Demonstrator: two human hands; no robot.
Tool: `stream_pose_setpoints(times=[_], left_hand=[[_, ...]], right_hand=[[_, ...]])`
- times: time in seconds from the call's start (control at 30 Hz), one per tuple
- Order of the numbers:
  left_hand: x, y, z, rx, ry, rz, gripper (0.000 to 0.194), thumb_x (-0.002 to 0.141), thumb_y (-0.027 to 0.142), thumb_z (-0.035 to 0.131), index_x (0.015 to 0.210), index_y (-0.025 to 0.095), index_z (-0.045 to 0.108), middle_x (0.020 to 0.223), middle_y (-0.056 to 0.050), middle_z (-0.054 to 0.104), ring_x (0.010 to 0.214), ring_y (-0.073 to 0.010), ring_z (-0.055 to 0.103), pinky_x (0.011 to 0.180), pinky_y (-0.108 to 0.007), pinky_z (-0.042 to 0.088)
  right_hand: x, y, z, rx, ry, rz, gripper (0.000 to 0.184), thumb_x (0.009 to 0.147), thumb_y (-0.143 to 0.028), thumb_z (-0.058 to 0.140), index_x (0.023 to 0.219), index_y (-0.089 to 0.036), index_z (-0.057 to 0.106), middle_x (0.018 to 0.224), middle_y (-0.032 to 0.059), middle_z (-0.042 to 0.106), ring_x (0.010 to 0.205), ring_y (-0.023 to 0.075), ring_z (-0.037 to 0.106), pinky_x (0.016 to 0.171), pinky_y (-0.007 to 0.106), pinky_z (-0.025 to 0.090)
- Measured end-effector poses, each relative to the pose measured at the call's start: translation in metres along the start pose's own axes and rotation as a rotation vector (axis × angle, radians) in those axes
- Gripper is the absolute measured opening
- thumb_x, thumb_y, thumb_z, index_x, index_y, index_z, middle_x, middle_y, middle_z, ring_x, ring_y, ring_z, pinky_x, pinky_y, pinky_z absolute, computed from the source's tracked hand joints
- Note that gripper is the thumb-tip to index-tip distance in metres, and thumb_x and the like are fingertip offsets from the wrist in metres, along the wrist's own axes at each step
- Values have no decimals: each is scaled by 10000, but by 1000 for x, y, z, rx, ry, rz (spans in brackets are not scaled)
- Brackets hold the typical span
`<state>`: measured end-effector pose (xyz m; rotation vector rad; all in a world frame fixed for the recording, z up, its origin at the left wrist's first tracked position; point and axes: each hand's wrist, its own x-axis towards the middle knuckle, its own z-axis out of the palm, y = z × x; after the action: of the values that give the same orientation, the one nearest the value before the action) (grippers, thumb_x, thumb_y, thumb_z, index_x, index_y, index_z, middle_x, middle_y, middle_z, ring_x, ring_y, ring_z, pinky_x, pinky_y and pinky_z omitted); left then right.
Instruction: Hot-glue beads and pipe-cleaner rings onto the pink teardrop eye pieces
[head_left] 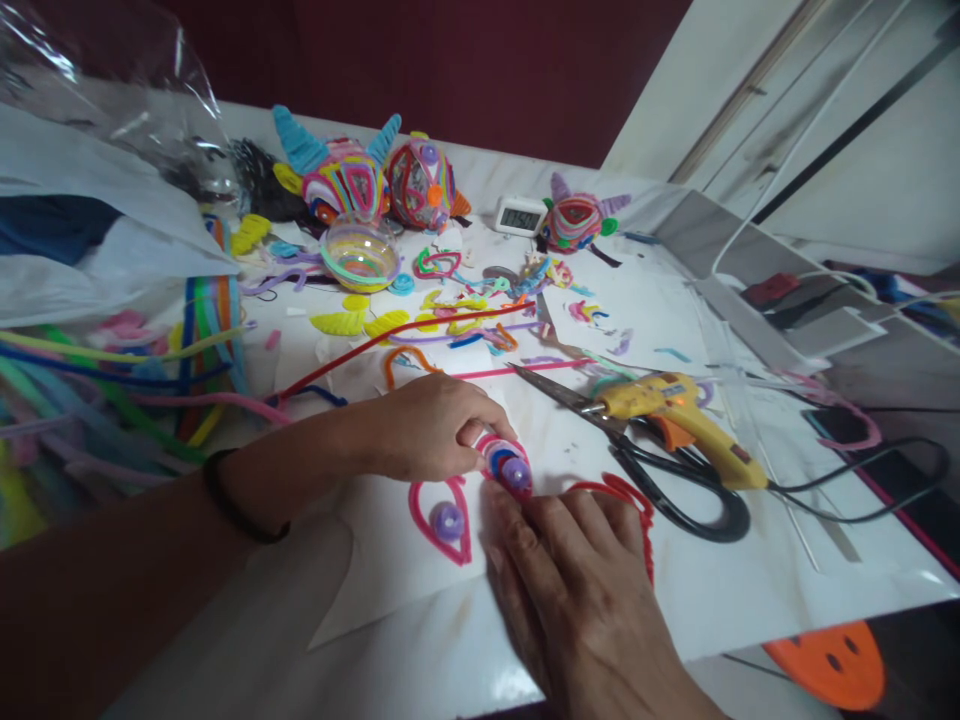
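On a sheet of white paper [375, 570] lies a pink pipe-cleaner eye shape [495, 452] with blue inside and a purple coil on it. My left hand [435, 425] pinches its upper left edge between thumb and forefinger. From below, my right hand [585, 570] presses its fingertips on the lower edge, the fingers close together. Just left is a second eye shape [415, 500], a pink outline around a purple coil [448, 522]. Red pipe cleaner [641, 497] shows partly behind my right hand.
Black-handled scissors [731, 518] and a yellow glue gun [660, 395] with a cord lie to the right. Pipe cleaners [67, 450] are heaped at left. Behind stand a clear bowl [361, 255], a small clock [520, 216] and several decorated balls [574, 220].
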<state>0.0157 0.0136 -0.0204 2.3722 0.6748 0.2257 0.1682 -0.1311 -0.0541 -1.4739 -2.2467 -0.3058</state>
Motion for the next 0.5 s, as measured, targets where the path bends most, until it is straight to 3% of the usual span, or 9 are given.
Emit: stream_pose_setpoints(times=[0.5], left_hand=[[-1,1,1,14,37,65,332,716,61,599,1003,174,723,713,9,624,670,-105,547,663,-197,387]], right_hand=[[6,0,-4,31,-14,-13,285,903,-219,515,1131,-110,645,853,80,671,776,229,500,696,391,349]])
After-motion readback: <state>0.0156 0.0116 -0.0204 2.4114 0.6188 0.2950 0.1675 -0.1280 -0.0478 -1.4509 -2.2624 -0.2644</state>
